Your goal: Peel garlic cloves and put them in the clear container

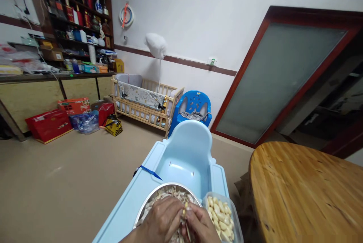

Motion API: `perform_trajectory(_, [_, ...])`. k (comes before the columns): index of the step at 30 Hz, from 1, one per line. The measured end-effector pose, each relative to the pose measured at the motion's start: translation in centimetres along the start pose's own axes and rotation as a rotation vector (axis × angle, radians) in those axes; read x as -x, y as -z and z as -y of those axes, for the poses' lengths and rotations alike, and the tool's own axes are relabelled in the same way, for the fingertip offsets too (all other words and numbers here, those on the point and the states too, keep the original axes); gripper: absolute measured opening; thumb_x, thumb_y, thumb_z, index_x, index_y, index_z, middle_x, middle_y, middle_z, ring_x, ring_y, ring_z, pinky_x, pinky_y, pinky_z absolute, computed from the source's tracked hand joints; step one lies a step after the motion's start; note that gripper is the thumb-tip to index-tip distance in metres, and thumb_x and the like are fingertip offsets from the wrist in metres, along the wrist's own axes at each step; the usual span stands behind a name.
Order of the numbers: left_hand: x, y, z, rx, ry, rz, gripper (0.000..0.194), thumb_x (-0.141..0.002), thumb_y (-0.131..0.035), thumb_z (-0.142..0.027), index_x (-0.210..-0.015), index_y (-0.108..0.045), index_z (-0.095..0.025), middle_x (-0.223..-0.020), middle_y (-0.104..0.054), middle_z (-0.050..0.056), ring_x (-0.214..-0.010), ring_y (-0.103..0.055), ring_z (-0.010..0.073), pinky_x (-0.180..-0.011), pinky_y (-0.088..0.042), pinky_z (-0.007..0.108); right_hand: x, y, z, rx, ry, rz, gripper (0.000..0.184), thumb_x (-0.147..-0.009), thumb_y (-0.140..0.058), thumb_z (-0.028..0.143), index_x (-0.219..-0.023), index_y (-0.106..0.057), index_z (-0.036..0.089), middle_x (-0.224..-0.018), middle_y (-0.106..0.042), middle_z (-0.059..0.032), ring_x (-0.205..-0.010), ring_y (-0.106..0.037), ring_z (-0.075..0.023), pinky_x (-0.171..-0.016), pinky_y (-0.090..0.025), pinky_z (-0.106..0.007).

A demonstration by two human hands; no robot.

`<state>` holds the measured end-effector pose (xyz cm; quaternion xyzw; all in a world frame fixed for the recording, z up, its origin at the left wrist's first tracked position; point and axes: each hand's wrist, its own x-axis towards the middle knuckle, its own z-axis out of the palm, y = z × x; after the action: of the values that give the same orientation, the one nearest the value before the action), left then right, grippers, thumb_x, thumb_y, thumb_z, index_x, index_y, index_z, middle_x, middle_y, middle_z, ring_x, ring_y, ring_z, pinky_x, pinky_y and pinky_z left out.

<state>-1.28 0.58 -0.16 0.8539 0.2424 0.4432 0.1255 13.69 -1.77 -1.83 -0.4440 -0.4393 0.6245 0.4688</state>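
Note:
Over a metal bowl (141, 211) of garlic skins (171, 191), my two hands meet with fingertips close together. A small yellowish garlic clove (186, 205) shows between them. My left hand (162, 218) is closed on it from the left, its fingers curled. My right hand (202, 223) pinches it from the right, thumb and fingers pressed together. Beside my right hand stands a clear plastic container (237, 220) filled with several peeled garlic cloves (219, 216). My hands hide part of the bowl and most of the held clove.
Bowl and container rest on a light blue child's chair (188, 141). To the right is a round wooden table (306, 186). Farther off stand a blue chair (195, 103), a wooden crib (141, 112), bags (49, 126) on the floor and a shelf of bottles (79, 20).

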Motion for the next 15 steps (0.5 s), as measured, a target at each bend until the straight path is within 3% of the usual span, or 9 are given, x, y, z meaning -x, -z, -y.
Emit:
perform_trajectory(5, [0.11,-0.32,-0.13,0.001,0.105,-0.045,0.025,-0.090,-0.033,-0.014,-0.079,-0.055,-0.016,-0.066,-0.061,0.005,-0.060,-0.060,0.0168,-0.056,-0.049,0.026,0.04,-0.04,0.25,0.035,0.009,0.106,0.044,-0.064,-0.065,0.058,-0.064,-0.062,0.015,-0.048,-0.053,0.0034,-0.043,-0.040,-0.0081,-0.045,-0.028,-0.021])
perform_trajectory(9, [0.42,-0.65,-0.05,-0.016,0.190,-0.099,0.026,-0.090,-0.033,-0.017,-0.074,-0.053,-0.017,-0.064,-0.059,0.004,-0.057,-0.059,0.0159,-0.054,-0.048,0.025,0.05,0.37,-0.03,-0.056,-0.023,0.095,0.043,-0.063,-0.067,0.057,-0.063,-0.060,0.015,-0.049,-0.055,0.0022,-0.041,-0.041,-0.0081,-0.044,-0.027,-0.021])
perform_trajectory(15, [0.88,-0.38,-0.28,0.007,0.108,-0.047,0.023,-0.091,-0.036,-0.018,-0.085,-0.058,-0.016,-0.070,-0.065,0.007,-0.065,-0.063,0.0181,-0.060,-0.050,0.026,-0.10,0.78,-0.06,-0.111,0.001,0.025,0.036,-0.068,-0.067,0.049,-0.064,-0.059,0.014,-0.048,-0.053,0.0032,-0.042,-0.039,-0.0071,-0.046,-0.026,-0.020])
